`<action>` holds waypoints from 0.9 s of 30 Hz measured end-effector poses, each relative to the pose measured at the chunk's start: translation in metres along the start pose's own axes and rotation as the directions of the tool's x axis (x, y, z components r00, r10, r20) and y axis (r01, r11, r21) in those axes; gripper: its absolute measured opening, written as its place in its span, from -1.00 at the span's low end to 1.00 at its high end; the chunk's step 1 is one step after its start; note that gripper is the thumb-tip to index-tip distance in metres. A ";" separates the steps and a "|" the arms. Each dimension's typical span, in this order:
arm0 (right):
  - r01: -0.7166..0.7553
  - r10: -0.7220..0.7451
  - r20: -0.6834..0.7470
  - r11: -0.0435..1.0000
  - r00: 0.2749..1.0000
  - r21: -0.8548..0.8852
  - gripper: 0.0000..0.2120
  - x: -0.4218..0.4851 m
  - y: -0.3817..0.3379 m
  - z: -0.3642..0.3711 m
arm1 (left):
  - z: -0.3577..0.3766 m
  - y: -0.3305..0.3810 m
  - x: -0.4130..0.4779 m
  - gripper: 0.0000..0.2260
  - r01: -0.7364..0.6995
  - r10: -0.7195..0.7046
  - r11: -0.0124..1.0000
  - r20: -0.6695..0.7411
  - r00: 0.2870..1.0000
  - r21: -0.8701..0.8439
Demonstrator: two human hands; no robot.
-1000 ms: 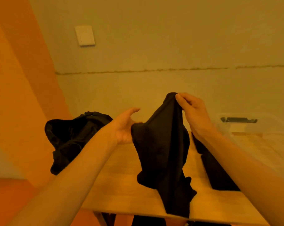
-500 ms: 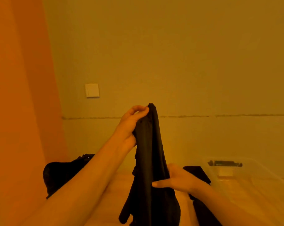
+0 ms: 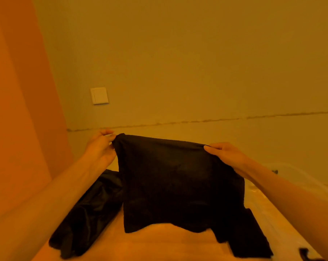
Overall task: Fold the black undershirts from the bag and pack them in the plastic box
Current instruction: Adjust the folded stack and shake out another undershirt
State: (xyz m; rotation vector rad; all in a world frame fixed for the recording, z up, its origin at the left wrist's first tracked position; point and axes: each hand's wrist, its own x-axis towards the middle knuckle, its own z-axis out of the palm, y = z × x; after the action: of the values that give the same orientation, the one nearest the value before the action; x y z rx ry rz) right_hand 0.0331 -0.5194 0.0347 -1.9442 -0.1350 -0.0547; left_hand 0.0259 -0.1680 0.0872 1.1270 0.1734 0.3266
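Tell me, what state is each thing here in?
Black undershirt: held up, spread wide, hanging above the table.
Left hand: pinching its top left corner.
Right hand: pinching its top right corner.
Black bag: slumped on the table, left.
Second black garment: lying flat, partly hidden.
Plastic box: at right, contents unclear.

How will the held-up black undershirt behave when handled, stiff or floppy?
Likely floppy: the undershirt drapes limp below the left hand and right hand, hem uneven. Probably light: pinches at two top corners carry it. It would likely crumple if released.
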 end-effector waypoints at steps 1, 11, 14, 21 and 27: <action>0.021 -0.022 -0.040 1.000 0.999 -0.008 -0.75 0.001 0.000 0.000 | -0.003 -0.008 0.002 -0.74 0.027 -0.026 0.998 -0.024 0.999 0.050; 0.262 -0.267 -0.114 0.963 0.957 -0.057 -0.74 0.012 -0.003 0.027 | -0.036 -0.070 -0.047 -0.79 0.466 -0.610 0.615 0.009 0.793 0.636; 0.364 -0.375 -0.048 0.920 0.926 -0.147 -0.75 0.012 -0.002 0.040 | -0.039 -0.065 -0.051 -0.77 0.303 -0.749 0.273 0.004 0.663 0.913; 0.230 -0.151 0.413 0.962 0.898 -0.149 -0.78 0.005 0.006 0.051 | -0.027 -0.066 -0.027 -0.76 0.074 -0.233 0.894 0.320 0.918 0.441; 0.183 -0.174 0.390 0.983 0.904 0.013 -0.56 0.009 0.000 0.103 | 0.003 -0.068 -0.041 -0.82 0.165 -0.103 0.985 0.578 0.810 -0.055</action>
State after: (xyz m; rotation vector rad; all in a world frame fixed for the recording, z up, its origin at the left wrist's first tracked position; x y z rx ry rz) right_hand 0.0395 -0.4229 -0.0019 -1.9414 -0.5809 0.2142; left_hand 0.0000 -0.2107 0.0258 1.0578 -0.2989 -0.1422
